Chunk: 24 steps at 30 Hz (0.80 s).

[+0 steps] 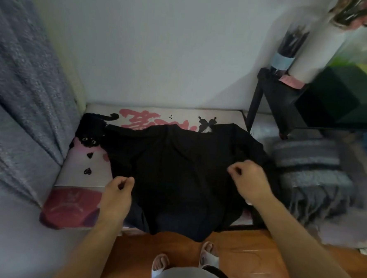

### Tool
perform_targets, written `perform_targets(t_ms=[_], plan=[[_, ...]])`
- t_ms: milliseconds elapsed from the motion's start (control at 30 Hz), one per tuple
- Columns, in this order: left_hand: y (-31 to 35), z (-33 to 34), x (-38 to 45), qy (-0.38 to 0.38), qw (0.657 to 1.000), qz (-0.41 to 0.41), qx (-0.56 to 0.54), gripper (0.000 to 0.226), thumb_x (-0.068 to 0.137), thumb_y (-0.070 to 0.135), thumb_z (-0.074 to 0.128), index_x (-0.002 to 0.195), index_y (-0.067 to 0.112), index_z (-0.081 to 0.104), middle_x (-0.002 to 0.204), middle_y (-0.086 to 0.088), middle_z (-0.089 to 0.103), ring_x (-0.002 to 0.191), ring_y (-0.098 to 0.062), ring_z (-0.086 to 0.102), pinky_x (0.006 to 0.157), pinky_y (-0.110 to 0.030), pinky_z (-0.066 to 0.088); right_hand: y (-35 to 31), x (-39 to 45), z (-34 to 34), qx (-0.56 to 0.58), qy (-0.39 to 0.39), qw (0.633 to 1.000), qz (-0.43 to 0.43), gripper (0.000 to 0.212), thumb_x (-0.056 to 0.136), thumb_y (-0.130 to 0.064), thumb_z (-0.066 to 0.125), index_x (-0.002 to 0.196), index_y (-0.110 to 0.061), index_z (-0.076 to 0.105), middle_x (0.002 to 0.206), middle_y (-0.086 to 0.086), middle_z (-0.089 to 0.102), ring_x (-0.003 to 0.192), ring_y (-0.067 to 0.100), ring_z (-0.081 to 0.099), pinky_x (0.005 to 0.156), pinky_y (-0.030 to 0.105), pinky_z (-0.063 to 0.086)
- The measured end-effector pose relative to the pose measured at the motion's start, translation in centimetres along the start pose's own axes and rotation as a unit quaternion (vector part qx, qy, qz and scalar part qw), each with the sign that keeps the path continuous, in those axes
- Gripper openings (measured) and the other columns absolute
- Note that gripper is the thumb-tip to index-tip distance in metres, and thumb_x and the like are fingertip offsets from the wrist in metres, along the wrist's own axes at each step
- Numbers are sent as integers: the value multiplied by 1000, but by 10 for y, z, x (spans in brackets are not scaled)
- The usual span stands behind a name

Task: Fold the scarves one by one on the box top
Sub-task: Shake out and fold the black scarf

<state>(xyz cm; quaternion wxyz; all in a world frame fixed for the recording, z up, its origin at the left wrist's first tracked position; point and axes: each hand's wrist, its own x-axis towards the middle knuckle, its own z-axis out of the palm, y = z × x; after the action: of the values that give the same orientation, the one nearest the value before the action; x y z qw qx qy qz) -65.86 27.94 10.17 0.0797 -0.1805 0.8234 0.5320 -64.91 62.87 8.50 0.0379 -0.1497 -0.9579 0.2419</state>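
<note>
Your feet (pixel 183 260) in pale slippers stand on the wooden floor (pixel 246 256), just short of the box (pixel 83 175). On the box top lies a black scarf (pixel 176 170), its near edge hanging over the box front. Your left hand (pixel 117 192) pinches the scarf's left edge with curled fingers; your right hand (pixel 249 179) pinches its right part likewise. Right of the box, a grey scarf (pixel 312 168) lies heaped.
</note>
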Motion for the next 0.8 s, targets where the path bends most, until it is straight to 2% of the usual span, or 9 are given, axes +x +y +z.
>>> perform_targets(t_ms=[67, 233, 333, 433, 500, 600, 667, 733, 800], plan=[[-2, 1, -3, 26, 999, -14, -13, 23, 102, 26, 56, 84, 15, 64, 85, -13, 66, 81, -29, 64, 69, -37, 48, -22, -2, 20, -30, -112, 993, -7, 17, 98, -25, 58, 96, -22, 75, 102, 1, 65, 90, 21, 65, 82, 38, 56], [1, 4, -3, 68, 996, -52, -16, 18, 101, 21, 58, 89, 15, 69, 88, -8, 68, 85, -24, 64, 77, -41, 51, -15, 52, 61, -55, -126, 990, -27, 31, 100, -28, 56, 130, -24, 64, 131, 4, 57, 104, 25, 65, 87, 39, 56], [-1, 9, -4, 101, 993, -63, -24, 19, 100, 18, 59, 84, 14, 69, 83, -9, 67, 78, -21, 62, 70, -36, 48, -13, 78, 93, -150, -190, 966, -95, 55, 103, -35, 47, 155, -33, 29, 163, 6, 16, 107, 32, 63, 84, 43, 57], [-8, 12, -8, 129, 988, -81, -21, 21, 99, 15, 60, 80, 12, 69, 70, -4, 67, 66, -12, 63, 70, -38, 51, -15, 84, 114, -227, -268, 928, -123, 63, 104, -27, 42, 158, -34, 11, 166, 8, -13, 101, 35, 64, 77, 41, 57], [-15, 6, -11, 142, 984, -101, -26, 22, 99, 15, 60, 79, 16, 70, 64, 1, 68, 60, -7, 65, 79, -46, 54, -13, 78, 117, -209, -253, 933, -148, 58, 102, -22, 44, 156, -31, 26, 167, 7, -10, 93, 32, 66, 75, 40, 58], [-19, -3, -21, 158, 983, -95, -10, 24, 100, 21, 61, 78, 24, 70, 73, -1, 69, 80, -27, 68, 82, -52, 53, -4, 47, 103, -111, -189, 964, -151, 38, 102, -25, 49, 139, -23, 55, 166, 7, 10, 89, 32, 68, 82, 40, 58], [-11, -5, -31, 160, 985, -51, 50, 22, 100, 21, 61, 78, 22, 66, 78, -4, 68, 82, -31, 66, 75, -46, 50, -1, 13, 90, -64, -183, 971, -138, 32, 104, -31, 48, 128, -15, 63, 160, 7, 25, 100, 31, 67, 92, 39, 56], [0, -6, -41, 153, 985, -9, 84, 9, 99, 19, 61, 92, 22, 65, 86, -1, 68, 84, -23, 65, 71, -37, 47, -3, -25, 78, -53, -166, 976, -134, 33, 104, -33, 48, 121, -12, 65, 151, 5, 36, 101, 25, 66, 92, 36, 54], [8, -4, -49, 150, 984, 24, 93, 12, 98, 16, 62, 108, 22, 65, 96, 2, 69, 90, -16, 65, 75, -30, 46, -13, -50, 65, -70, -56, 984, -153, 32, 100, -31, 55, 122, -11, 67, 127, 7, 50, 95, 24, 59, 82, 39, 54]])
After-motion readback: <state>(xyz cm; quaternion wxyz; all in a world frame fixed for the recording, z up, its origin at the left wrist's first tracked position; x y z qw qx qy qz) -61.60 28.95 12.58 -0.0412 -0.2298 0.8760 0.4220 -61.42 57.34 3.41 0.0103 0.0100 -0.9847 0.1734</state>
